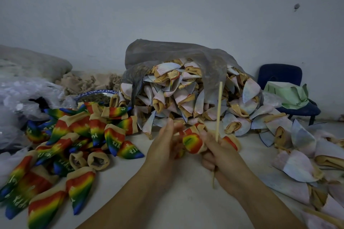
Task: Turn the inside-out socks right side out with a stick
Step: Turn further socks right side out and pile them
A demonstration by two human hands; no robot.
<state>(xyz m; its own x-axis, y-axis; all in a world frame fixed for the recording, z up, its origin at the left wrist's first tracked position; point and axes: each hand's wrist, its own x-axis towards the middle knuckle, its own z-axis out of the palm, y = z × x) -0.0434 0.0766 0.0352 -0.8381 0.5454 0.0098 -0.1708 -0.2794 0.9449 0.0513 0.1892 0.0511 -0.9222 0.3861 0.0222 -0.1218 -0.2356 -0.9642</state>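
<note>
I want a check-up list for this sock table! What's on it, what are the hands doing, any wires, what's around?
Surface: pale tabletop, mostly under socks.
Job's things: stick near upright; rainbow sock between the hands; turned rainbow socks piled left; pale inside-out socks spilling from a grey plastic bag.
Clutter: blue-rimmed plate, clear plastic at left.
Hands: right hand grips the stick; left hand at the sock, blurred, grip unclear.
Cables: nothing seen.
Surroundings: white wall, blue chair holding a green bag.

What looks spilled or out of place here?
The grey plastic bag lies tipped open, and pale inside-out socks spill from its mouth across the surface to the right. Nothing looks damaged; the right hand holds the stick upright.
</note>
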